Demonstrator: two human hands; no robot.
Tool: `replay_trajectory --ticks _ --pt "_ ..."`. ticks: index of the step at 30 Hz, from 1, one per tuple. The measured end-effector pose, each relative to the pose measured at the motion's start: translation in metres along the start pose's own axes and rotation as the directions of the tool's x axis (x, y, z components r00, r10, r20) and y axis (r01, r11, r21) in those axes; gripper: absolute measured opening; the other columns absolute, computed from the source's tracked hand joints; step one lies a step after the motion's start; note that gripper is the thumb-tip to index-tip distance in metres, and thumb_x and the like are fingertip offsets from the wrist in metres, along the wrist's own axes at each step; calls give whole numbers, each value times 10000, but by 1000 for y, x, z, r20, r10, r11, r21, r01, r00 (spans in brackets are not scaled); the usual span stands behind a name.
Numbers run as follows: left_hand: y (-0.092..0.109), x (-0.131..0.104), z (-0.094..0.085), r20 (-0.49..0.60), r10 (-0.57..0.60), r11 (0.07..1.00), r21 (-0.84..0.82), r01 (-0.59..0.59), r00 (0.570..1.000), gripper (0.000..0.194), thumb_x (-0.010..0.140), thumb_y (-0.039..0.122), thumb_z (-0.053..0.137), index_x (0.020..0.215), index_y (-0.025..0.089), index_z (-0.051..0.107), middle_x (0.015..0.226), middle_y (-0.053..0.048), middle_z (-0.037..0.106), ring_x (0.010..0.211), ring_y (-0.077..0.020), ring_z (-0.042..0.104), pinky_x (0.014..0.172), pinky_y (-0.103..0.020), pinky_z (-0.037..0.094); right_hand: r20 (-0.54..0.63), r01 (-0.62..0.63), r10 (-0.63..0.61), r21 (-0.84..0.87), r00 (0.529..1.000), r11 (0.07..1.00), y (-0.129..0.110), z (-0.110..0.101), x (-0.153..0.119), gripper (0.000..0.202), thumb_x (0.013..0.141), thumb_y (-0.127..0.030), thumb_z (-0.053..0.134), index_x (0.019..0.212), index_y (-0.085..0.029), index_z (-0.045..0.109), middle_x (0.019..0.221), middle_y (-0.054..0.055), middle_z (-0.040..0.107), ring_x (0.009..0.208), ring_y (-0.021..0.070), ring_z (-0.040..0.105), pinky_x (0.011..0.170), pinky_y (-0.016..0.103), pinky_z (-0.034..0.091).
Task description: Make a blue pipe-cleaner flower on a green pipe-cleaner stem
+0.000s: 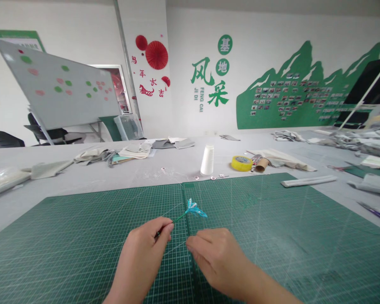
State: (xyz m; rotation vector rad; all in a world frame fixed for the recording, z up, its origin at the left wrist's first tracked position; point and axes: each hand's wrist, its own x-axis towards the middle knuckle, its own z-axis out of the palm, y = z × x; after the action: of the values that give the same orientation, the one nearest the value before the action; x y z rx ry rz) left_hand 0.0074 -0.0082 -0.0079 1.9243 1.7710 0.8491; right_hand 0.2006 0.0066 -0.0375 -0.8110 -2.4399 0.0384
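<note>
Far left of the worktop (82, 177): folded cloth pieces (91, 155), pushed back to leave the green cutting mat (82, 236) free. Left hand (142, 253) near mat centre, fingers pinched on the thin stem of a small blue bead flower (194, 209), held just above the mat w/ the head pointing up-right, prob. to keep it steady. Right hand (218, 257) just beside, fingers curled & closed as if nipping a fine wire; can't tell for sure. Behind: white thread cone (207, 159), yellow tape roll (242, 163).
</note>
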Motion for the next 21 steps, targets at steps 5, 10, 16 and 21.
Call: replay_trajectory --ticks 5,10,16,21 --pt "0 0 -1 -20 -1 999 -39 0 1000 239 926 342 473 869 241 682 712 32 671 712 -191 634 676 -279 418 36 -28 28 -17 999 999 2 4 -1 243 915 -141 412 722 -193 551 615 -21 543 534 131 436 517 299 261" --pt "3 2 -1 50 -10 990 -141 16 999 249 900 351 491 786 229 675 647 30 608 651 -185 581 627 -270 405 78 -45 47 -23 996 999 5 8 0 215 900 -130 425 745 -197 559 631 -18 568 541 131 466 519 296 265" --pt "3 3 1 174 19 959 -283 31 985 228 860 347 535 757 209 683 597 37 530 592 -161 504 578 -248 389 110 -38 39 -10 993 999 5 13 -2 191 882 -117 439 754 -195 556 660 -7 615 580 136 532 540 281 295" --pt "5 3 2 166 36 953 -303 16 985 250 862 343 547 684 201 652 648 23 595 638 -162 530 599 -239 401 117 -59 61 -23 991 998 8 17 -3 165 881 -134 465 759 -206 549 676 -16 623 581 130 547 539 272 294"
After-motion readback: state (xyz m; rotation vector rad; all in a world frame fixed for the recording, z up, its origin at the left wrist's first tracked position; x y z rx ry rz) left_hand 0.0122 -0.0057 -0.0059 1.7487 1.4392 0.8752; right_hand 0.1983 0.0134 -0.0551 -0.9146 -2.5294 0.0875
